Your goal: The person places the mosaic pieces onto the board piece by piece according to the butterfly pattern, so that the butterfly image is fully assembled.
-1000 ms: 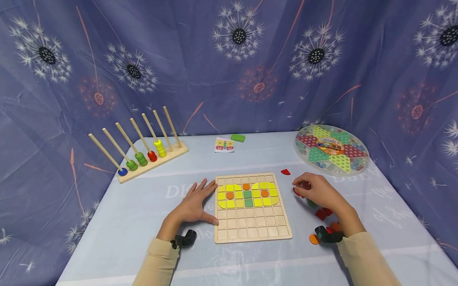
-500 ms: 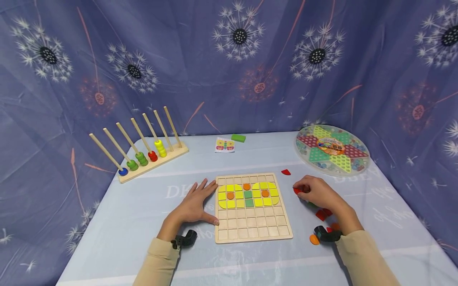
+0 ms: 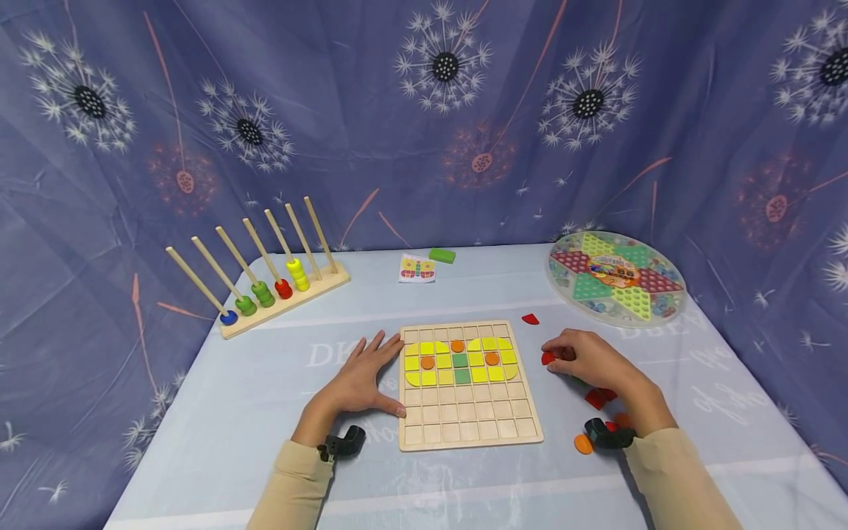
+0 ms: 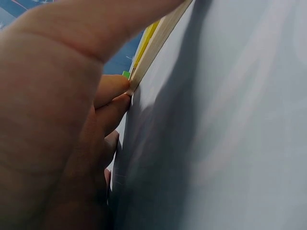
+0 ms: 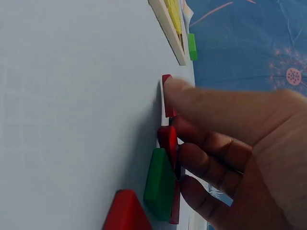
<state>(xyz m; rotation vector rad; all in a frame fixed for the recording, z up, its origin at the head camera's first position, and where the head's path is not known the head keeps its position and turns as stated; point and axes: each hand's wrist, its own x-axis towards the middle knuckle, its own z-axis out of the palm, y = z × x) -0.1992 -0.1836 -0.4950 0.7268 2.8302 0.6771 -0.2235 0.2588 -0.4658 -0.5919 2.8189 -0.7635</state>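
Observation:
A square wooden grid board (image 3: 450, 412) lies mid-table, with yellow tiles (image 3: 412, 363), green squares (image 3: 460, 361) and orange discs (image 3: 428, 363) filling part of its upper rows. My left hand (image 3: 361, 379) is spread at the board's left edge, with thumb and fingertips touching it. To the right of the board, my right hand (image 3: 592, 361) pinches a red piece (image 5: 168, 98) between thumb and fingers, low at the tabletop. Beneath and beside that hand lie a green piece (image 5: 160, 184) and more red pieces (image 3: 596, 398). The hand partly covers this pile.
A bead-and-peg stand (image 3: 291, 299) stands back left. A picture card (image 3: 417, 269) and a green block (image 3: 442, 255) lie at the back. A round Chinese checkers board (image 3: 616, 280) is back right. A red quarter-round piece (image 3: 530, 319) and an orange disc (image 3: 583, 444) lie loose.
My right hand has lowered slightly toward me, and a red piece now shows more clearly at its fingertips. The left hand and the board stay put.

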